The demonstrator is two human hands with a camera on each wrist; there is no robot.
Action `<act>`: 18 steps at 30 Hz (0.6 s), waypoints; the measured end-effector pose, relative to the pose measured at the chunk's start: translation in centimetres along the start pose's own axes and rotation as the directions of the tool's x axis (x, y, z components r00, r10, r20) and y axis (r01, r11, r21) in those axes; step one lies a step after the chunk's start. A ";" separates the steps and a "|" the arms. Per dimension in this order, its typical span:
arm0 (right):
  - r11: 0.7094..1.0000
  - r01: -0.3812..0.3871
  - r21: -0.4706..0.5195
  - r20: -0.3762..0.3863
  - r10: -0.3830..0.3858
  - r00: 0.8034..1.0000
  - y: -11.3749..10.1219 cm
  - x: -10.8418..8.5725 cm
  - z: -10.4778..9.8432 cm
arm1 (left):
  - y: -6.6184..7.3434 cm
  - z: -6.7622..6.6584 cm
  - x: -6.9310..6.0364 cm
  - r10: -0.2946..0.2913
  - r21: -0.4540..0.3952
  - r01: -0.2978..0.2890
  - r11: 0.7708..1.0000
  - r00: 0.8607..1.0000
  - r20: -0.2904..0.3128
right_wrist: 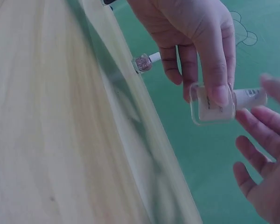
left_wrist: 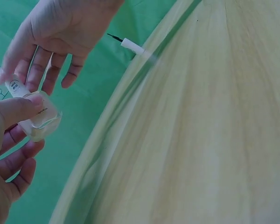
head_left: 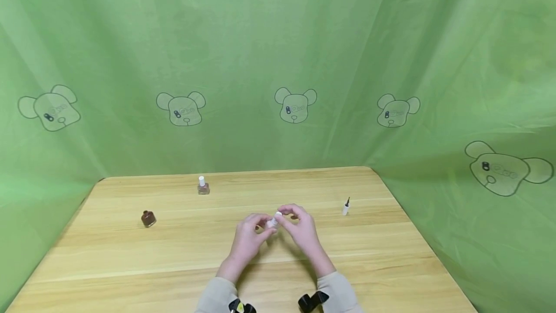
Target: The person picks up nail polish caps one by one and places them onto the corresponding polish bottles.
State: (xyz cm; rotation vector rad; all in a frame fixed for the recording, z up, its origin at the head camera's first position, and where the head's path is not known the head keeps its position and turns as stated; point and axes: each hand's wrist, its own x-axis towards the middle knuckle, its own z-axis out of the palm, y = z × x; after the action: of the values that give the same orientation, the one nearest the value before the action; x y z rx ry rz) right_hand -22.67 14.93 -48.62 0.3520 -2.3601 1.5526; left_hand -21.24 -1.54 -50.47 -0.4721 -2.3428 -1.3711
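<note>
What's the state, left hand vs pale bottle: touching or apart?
Touching. The left wrist view shows it: the left hand has its thumb laid over the face of the pale bottle.

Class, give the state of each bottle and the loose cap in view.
Clear bottle: cap on, held by left hand, right hand at the cap.
Dark brown bottle: uncapped, on the table.
Pinkish bottle: capped, upright.
White brush cap: off any bottle, brush exposed, pointing up.
</note>
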 end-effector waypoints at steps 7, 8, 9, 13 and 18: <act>0.995 0.036 0.092 0.163 -0.051 0.985 0.2 0.0 -0.7 | -0.5 0.2 0.0 0.037 -0.008 -0.038 0.999 0.999 -0.039; 0.995 0.039 0.093 0.180 -0.055 0.982 0.2 0.0 -0.7 | -0.5 0.2 -0.1 0.045 -0.007 -0.046 0.999 0.998 -0.044; 0.995 0.035 0.095 0.194 -0.053 0.980 0.3 0.0 -0.7 | -0.5 0.2 -0.1 0.049 -0.008 -0.050 0.999 0.998 -0.045; 0.995 0.043 0.093 0.210 -0.062 0.976 0.5 0.1 -0.7 | -0.4 0.1 0.0 0.016 -0.027 -0.017 0.999 1.000 -0.025; 0.998 0.032 0.060 0.166 -0.042 0.985 0.6 0.1 -0.7 | -0.2 0.0 0.0 -0.008 -0.034 0.008 0.999 1.000 0.000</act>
State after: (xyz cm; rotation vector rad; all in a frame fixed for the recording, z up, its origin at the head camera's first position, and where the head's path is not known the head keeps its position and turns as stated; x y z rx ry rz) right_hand -22.85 15.79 -48.82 0.5562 -2.4209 1.6343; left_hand -21.33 -1.64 -50.62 -0.4729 -2.3264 -1.4168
